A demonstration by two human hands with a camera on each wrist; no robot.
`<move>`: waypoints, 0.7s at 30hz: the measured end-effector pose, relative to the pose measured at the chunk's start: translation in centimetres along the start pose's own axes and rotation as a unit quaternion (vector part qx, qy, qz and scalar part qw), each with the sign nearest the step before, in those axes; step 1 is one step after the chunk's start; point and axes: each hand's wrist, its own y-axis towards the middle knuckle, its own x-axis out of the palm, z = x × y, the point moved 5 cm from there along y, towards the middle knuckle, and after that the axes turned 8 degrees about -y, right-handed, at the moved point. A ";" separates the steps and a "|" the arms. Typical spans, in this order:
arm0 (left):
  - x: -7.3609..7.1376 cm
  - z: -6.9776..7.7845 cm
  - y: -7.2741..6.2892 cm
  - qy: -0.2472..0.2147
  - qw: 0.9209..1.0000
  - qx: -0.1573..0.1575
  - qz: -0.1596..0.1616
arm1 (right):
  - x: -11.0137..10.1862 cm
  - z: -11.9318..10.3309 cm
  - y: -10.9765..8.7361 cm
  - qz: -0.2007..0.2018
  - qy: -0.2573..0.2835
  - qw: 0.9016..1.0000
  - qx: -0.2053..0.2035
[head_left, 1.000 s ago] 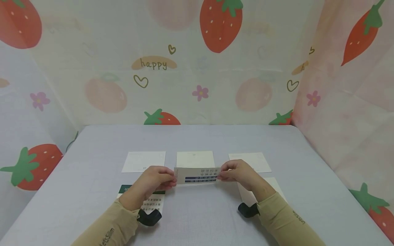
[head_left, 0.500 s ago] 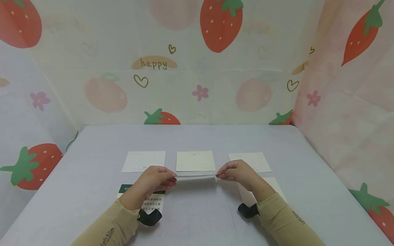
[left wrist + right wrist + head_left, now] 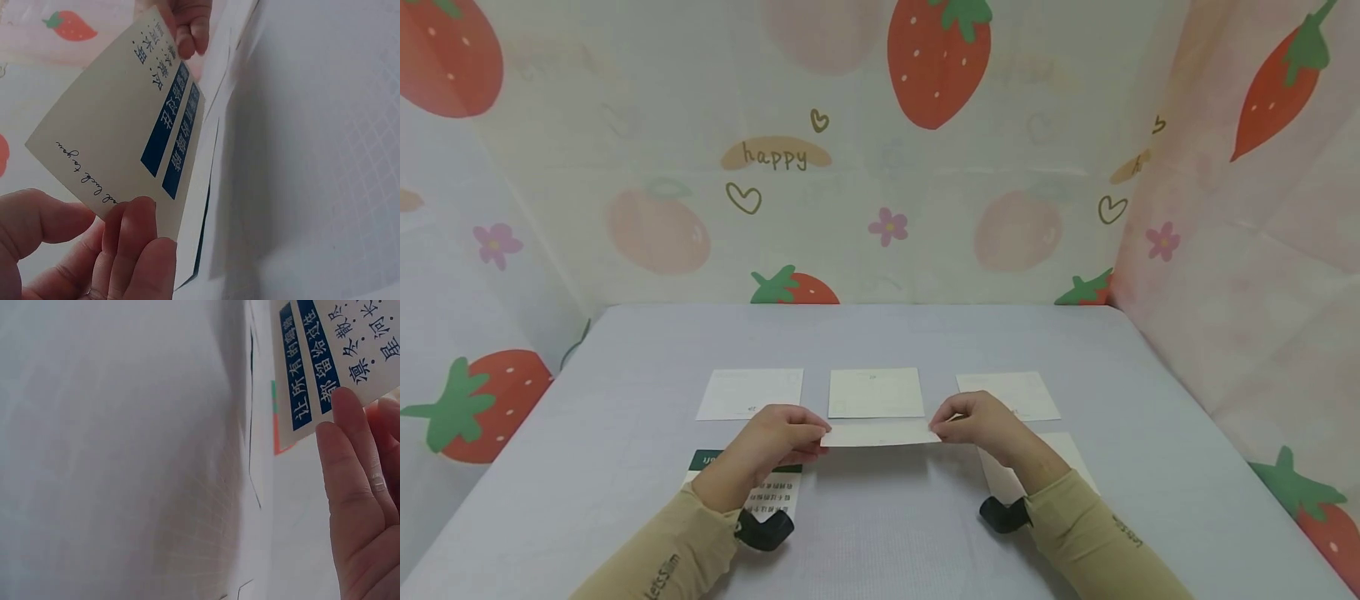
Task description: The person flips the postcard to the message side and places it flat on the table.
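Observation:
Between my two hands a cream card is held up over the table, its plain side showing in the head view. The left wrist view shows the printed face of this card, with two dark blue bars, columns of characters and handwritten-style English lettering. My left hand pinches one short end between thumb and fingers. At the opposite end my right hand pinches the card; in the right wrist view its fingers lie along the printed side.
Behind the held card lie a left white card, a middle cream card and a right white card. A green-headed printed card is partly under the left forearm, another pale card beside the right. White cloth covers the table.
The held card has tilted: first its printed face showed in the head view, then only its edge, now its plain side. Both hands stay nearly in place.

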 end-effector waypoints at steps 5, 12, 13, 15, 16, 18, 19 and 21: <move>0.1 0.1 -0.1 0.002 1.000 -0.001 -0.001 | 0.0 0.0 0.0 -0.001 -0.015 1.000 -0.005; 0.3 0.2 -0.2 -0.004 1.000 -0.004 -0.003 | 0.1 0.0 0.1 0.009 -0.022 1.000 -0.005; 0.3 0.2 -0.3 -0.005 1.000 -0.003 -0.004 | 0.1 0.0 0.1 0.011 -0.022 1.000 -0.005; 0.3 0.3 -0.3 -0.005 1.000 -0.001 -0.004 | 0.1 0.0 0.1 0.014 -0.023 1.000 -0.009; 0.3 0.3 -0.3 -0.004 1.000 0.001 -0.004 | 0.1 0.0 0.1 0.015 -0.023 1.000 -0.011; 0.3 0.3 -0.3 -0.003 1.000 0.001 -0.003 | 0.1 0.0 0.1 0.017 -0.024 0.999 -0.014; 0.3 0.3 -0.2 -0.003 1.000 0.000 -0.003 | 0.1 0.0 0.1 0.017 -0.025 0.999 -0.015; 0.3 0.2 -0.1 -0.003 1.000 -0.002 -0.002 | 0.1 0.0 0.1 0.019 -0.026 0.999 -0.014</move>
